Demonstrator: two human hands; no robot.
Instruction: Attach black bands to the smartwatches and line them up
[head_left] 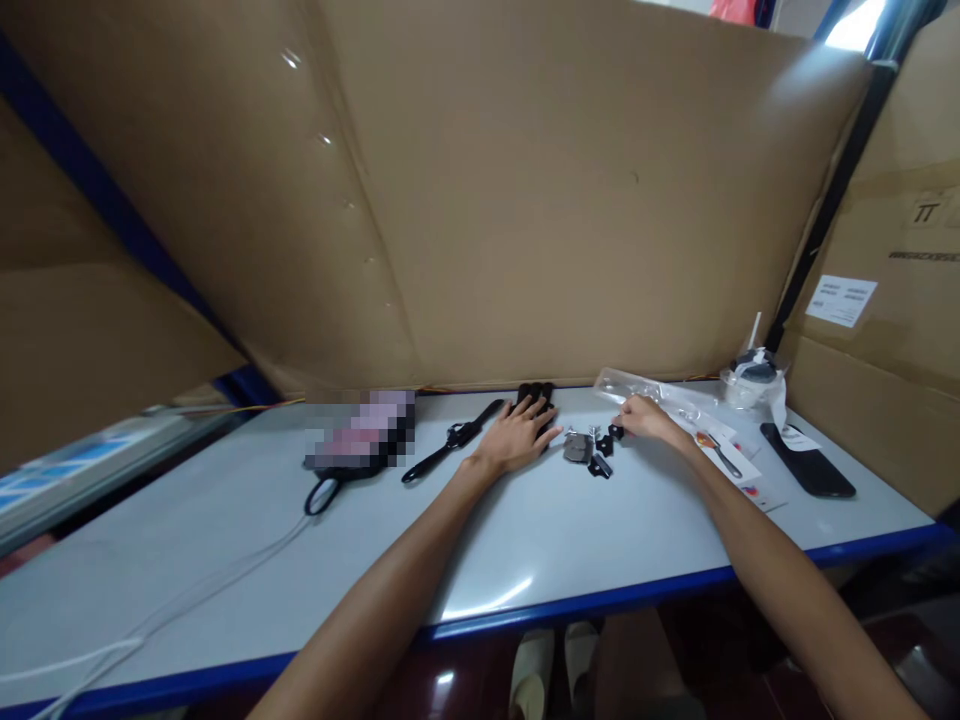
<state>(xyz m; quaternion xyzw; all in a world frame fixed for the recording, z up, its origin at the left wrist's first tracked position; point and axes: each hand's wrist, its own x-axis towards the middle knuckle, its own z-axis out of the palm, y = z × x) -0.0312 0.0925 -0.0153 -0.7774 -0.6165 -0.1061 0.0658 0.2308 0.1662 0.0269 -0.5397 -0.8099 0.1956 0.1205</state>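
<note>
Forearms (405, 565) closest; left hand (516, 437) spread over black strips (535, 391), right hand (645, 419) curled at small black part (616, 432), pinch unclear. Other black pieces (607, 446) lie loose on worktop (600, 535); work looks unfinished.

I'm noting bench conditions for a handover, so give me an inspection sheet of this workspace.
Surface: white tabletop with blue front edge.
Job's things: flat black pieces, small black parts, grey piece.
Clutter: clear plastic wrapping, printed card, cup with straw.
Hands: left hand spread over the flat black pieces; right hand at the small black parts, grip unclear.
Cables: white cable across the left side.
Surroundings: cardboard behind and at the right.
</note>
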